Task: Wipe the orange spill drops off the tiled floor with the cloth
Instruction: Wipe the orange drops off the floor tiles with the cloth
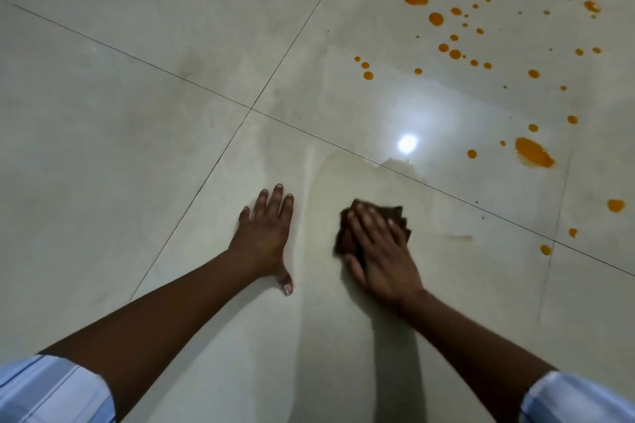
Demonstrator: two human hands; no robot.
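My right hand point(379, 252) presses flat on a dark brown cloth point(398, 215) on the pale tiled floor point(137, 148); the hand covers most of the cloth. My left hand point(266, 239) lies flat on the floor to the left of it, fingers spread, holding nothing. Several orange spill drops point(455, 53) are scattered over the tiles at the upper right, with a large blotch point(532, 153) at the right and smaller drops point(615, 205) further right. A wet, faintly yellow smear point(347, 168) fans out on the floor just beyond the cloth.
Dark grout lines point(251, 109) cross the floor and meet ahead of my left hand. A ceiling light reflects as a bright spot point(407, 143) on the glossy tile. Striped pale blue sleeves point(51, 388) are rolled up on both arms.
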